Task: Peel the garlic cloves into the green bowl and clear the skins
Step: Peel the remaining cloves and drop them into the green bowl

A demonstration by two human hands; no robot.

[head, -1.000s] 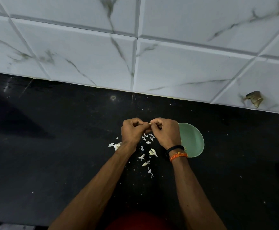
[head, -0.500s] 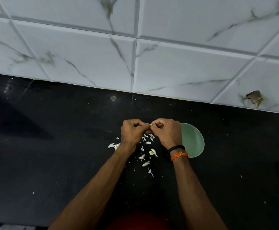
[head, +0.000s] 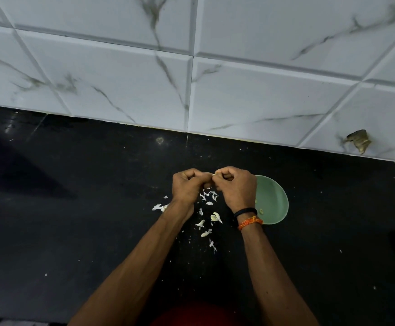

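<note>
The fingers (head: 224, 175) of both hands curled together, pinching one pale clove (head: 214, 174) (mostly hidden) above the black desk (head: 74, 220). The left hand (head: 186, 187) and right hand (head: 236, 190) touched. White skins (head: 209, 209) lay scattered beneath, too many to count. One green bowl (head: 274, 201) sat just right, partly behind the right wrist, holding two small bits.
</note>
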